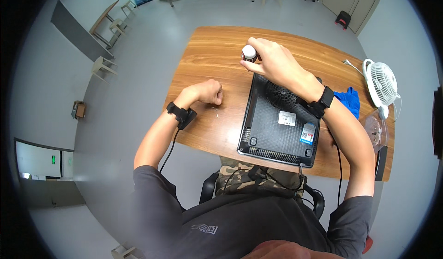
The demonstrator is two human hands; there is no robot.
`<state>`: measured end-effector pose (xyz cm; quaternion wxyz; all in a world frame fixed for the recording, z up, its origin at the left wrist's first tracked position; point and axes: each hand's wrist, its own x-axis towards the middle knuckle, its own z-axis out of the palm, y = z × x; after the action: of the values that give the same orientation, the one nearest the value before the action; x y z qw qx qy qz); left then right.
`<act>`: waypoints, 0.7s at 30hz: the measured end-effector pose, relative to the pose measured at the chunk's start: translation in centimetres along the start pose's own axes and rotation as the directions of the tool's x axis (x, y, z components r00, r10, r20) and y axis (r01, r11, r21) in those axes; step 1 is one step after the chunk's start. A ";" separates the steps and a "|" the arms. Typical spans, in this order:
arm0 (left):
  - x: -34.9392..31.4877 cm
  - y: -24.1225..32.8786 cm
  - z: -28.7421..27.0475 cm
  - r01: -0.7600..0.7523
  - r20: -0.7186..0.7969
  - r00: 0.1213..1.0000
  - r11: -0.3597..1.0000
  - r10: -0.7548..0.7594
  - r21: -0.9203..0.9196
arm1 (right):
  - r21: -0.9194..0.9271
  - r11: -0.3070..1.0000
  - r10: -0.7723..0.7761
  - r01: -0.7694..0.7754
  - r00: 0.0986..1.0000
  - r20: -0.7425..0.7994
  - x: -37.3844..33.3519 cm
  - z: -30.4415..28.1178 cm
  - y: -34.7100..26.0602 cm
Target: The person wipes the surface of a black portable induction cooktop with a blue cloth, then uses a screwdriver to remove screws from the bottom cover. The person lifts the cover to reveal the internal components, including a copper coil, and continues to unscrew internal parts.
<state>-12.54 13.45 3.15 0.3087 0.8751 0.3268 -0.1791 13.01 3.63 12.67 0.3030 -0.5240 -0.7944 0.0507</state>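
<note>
My right hand [277, 61] is closed around a short screwdriver-like tool with a rounded white top [249, 52] and a dark ribbed body; its lower end is hidden. The tool stands over the far left corner of a black laptop cooling pad [270, 129], which lies underside up with a round fan grille [282, 95], stickers and rubber feet showing. My left hand [210, 93] rests on the table left of the pad, curled into a fist; whatever its fingers may hold is hidden. Beside it lie a few tiny screw-like pieces [217, 111].
On the wooden table [207, 51], a blue cloth [349, 101], a white fan [382, 82] and a clear plastic bag or container [374, 129] stand to the right. A black cable [340, 171] hangs beside my right arm. Another cable leaves the pad's near edge.
</note>
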 end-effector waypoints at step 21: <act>-2.5 0.2 3.1 -0.026 -0.259 0.965 0.994 0.052 0.106 | 0.015 1.000 -0.003 0.004 0.999 -0.040 -4.7 0.1 -6.2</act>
<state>-14.55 10.14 2.21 0.2214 0.9119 0.3378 -0.0726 9.30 -3.20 13.05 0.3230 -0.5211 -0.7887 0.0457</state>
